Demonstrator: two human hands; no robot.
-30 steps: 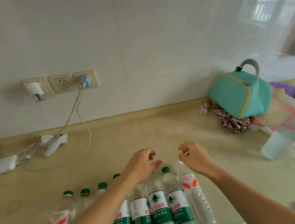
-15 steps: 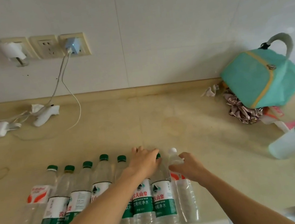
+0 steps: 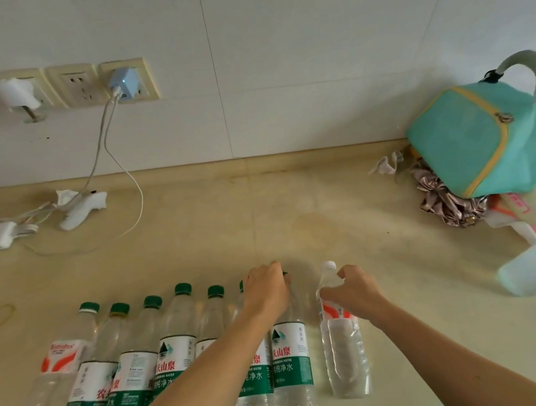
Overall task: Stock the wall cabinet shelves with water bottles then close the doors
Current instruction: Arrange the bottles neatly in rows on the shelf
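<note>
Clear plastic water bottles with green caps (image 3: 157, 344) stood in a row along the beige counter's (image 3: 197, 245) near edge. The left hand (image 3: 266, 292) curled over a green-labelled bottle (image 3: 291, 362). Just right, the right hand (image 3: 355, 293) gripped the white-capped, red-labelled bottle (image 3: 344, 355) at its neck.

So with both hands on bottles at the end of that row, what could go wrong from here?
The left hand covers the tops of green-capped bottles packed tightly together; lifting one could topple its neighbours. The right hand grips the white-capped bottle only near its neck, so it might swing or slip. The row stands close to the counter's front edge, so a knocked bottle may fall off.
</note>
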